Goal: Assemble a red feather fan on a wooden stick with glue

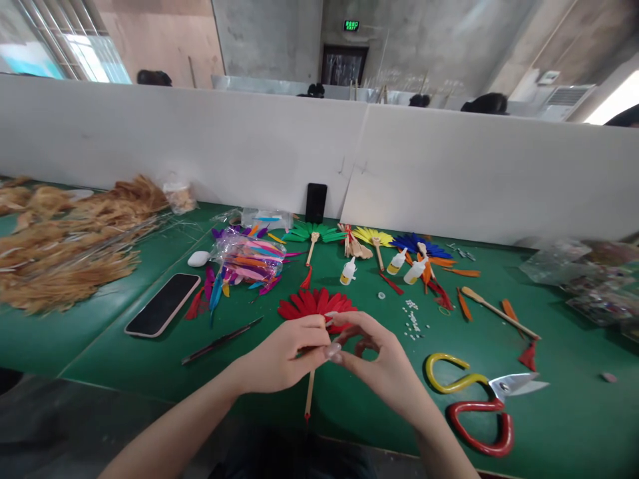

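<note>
A red feather fan (300, 307) with a thin wooden handle (309, 396) is at the front middle of the green table, its centre hidden behind my hands. My left hand (287, 352) is closed over the fan's middle, thumb and fingers pressed together. My right hand (382, 362) meets it from the right, fingers curled and fingertips close to the left thumb. Anything between the fingertips is too small or hidden to name. Small white beads (412, 319) lie scattered to the right, near a small clear ring-shaped piece (381, 295).
Red-and-yellow-handled scissors (492, 392) lie right, a phone (164, 305) and tweezers (222, 340) left. Behind are green (299, 233), yellow (382, 238) and blue fans (412, 245), glue bottles (348, 271), bagged feathers (252, 259) and an upright black phone (316, 201). A white partition (224, 146) stands behind.
</note>
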Tool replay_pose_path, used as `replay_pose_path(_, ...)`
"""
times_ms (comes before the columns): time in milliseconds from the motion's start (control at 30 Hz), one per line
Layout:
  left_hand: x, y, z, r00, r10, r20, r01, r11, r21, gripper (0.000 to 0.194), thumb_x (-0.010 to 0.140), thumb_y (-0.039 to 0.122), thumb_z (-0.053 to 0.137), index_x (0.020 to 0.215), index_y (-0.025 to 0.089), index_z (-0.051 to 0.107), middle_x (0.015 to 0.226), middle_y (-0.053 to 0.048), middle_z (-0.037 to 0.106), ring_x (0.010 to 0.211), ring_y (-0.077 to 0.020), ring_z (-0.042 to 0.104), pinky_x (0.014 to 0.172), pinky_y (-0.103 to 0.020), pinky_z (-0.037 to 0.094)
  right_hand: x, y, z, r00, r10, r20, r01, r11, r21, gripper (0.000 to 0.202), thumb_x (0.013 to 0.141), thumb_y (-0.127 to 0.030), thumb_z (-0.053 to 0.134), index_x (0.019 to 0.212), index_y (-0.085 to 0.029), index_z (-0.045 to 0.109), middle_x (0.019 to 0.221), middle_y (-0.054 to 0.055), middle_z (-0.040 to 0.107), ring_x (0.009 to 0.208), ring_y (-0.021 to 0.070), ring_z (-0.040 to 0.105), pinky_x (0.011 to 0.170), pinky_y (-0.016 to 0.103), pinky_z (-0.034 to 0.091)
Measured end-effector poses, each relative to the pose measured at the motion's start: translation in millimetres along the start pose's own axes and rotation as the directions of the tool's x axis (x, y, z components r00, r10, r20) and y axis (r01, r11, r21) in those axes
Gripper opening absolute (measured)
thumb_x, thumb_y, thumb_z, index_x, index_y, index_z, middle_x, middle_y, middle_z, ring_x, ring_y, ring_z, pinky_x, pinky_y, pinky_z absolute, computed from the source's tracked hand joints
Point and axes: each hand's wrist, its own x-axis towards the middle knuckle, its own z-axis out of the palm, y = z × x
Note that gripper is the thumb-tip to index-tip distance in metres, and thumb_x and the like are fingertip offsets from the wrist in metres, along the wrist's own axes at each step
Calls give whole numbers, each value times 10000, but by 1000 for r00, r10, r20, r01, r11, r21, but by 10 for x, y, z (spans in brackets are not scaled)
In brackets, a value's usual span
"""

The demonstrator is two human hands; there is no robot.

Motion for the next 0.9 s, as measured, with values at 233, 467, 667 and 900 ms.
replay_pose_path(233, -17, -47, 187, 972, -196, -126, 142, 927, -348, 352, 859, 331, 442, 548, 175, 387, 620, 29, 340, 594, -112, 347, 570, -232, 337, 3, 51, 71, 998, 42, 37, -48, 983, 180, 338, 695, -277, 715, 1006, -224, 592, 963, 37, 644, 847, 177, 597, 606, 252, 450)
replay_pose_path(467, -33, -160, 542, 803, -518, -295, 128, 634, -763, 339, 750, 510, 575, 715, 181, 504, 603, 47, 317, 540, -87, 294, 509, -206, 310, 22, 166, 269, 979, 33, -202, 50, 918, 394, 404, 636, -283, 757, 937, -253, 488, 914, 13, 572, 815, 159, 563, 546, 221, 442)
replay_pose_path(667, -28, -145, 593, 783, -592, -189, 44, 356, -933, 375, 656, 488, 695, 678, 173, 493, 529, 72, 292, 496, -58, 240, 511, -188, 305, 10, 175, 300, 974, 33, -222, 70, 894, 442, 421, 626, -277, 760, 918, -265, 457, 906, 8, 550, 830, 162, 538, 559, 225, 443)
replay_pose_path(900, -4, -65, 627, 748, -632, -203, -22, 281, -959, 372, 625, 452, 731, 702, 177, 492, 524, 79, 306, 477, -51, 253, 495, -192, 283, -1, 166, 345, 972, 51, -229, 63, 882, 467, 399, 647, -324, 753, 909, -254, 460, 903, 15, 551, 822, 162, 540, 581, 240, 462)
